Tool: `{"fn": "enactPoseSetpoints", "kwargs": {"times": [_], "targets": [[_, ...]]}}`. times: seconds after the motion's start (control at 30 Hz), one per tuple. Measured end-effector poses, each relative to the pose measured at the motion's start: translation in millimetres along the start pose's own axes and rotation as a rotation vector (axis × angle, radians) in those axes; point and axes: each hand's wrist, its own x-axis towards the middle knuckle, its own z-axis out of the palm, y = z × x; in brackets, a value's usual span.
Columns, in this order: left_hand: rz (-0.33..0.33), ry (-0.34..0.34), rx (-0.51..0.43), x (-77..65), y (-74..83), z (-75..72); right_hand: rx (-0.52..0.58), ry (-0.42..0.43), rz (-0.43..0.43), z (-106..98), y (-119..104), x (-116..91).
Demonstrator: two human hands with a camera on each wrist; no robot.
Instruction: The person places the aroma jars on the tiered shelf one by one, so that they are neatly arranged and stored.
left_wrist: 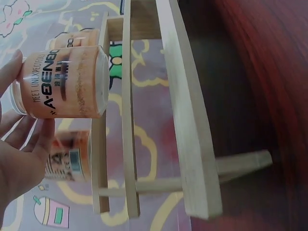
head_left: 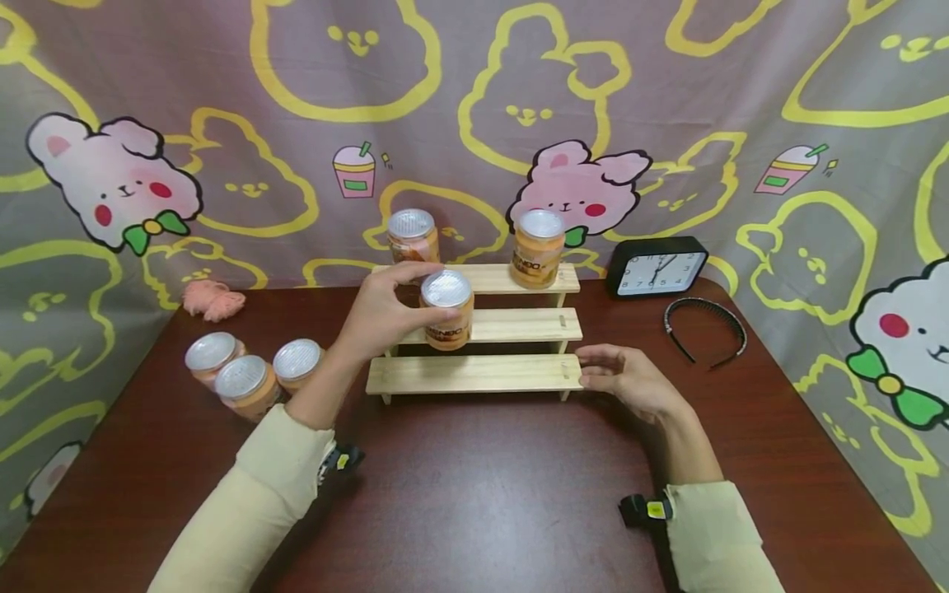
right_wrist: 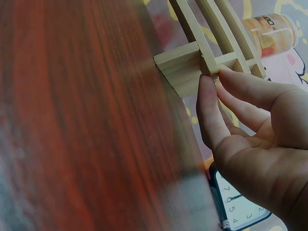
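Note:
My left hand (head_left: 385, 313) grips an orange can (head_left: 448, 317) with a silver lid, thumb and fingers around its upper part. In the left wrist view the can (left_wrist: 62, 83) shows dark lettering and appears held above the shelves. A three-tier wooden rack (head_left: 474, 375) stands on the table. My right hand (head_left: 630, 379) pinches the right end of its lowest shelf; the right wrist view shows thumb and finger at the board's corner (right_wrist: 208, 65). On the top tier stand two more cans, one at left (head_left: 412, 239) and one at right (head_left: 537, 255).
Three lidded cans (head_left: 248, 387) stand together on the table (head_left: 474, 494) at left. Behind them lies a fluffy pink item (head_left: 212, 301). A black-framed clock (head_left: 657, 268) and a dark headband (head_left: 704, 333) are at the right. A patterned curtain (head_left: 445, 82) hangs behind the table.

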Motion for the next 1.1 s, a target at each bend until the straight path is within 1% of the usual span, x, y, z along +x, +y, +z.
{"fn": "enactPoseSetpoints", "kwargs": {"times": [0.2, 0.37, 0.47, 0.73, 0.93, 1.1], "targets": [[-0.022, -0.021, -0.015, 8.4, 1.3, 13.3, -0.006, -0.002, 0.007, 0.7, -1.2, 2.0], [0.006, -0.027, -0.04, 14.8, 2.5, 23.5, -0.015, 0.001, 0.014, 1.2, -2.1, 2.8], [0.007, -0.035, -0.05, 16.6, 3.7, 29.4, -0.018, 0.002, 0.013, 0.7, -1.6, 2.4], [0.017, -0.048, -0.012, 22.8, 7.1, 45.8, -0.026, 0.003, 0.004, -0.4, -0.1, 0.3], [0.001, -0.074, 0.006, 30.4, 11.1, 60.0, -0.034, 0.009, 0.012, 0.3, -1.0, 1.0], [0.0, -0.07, 0.036, 34.0, 13.8, 70.1, -0.035, 0.01, 0.025, 0.6, -1.2, 1.4]]}}
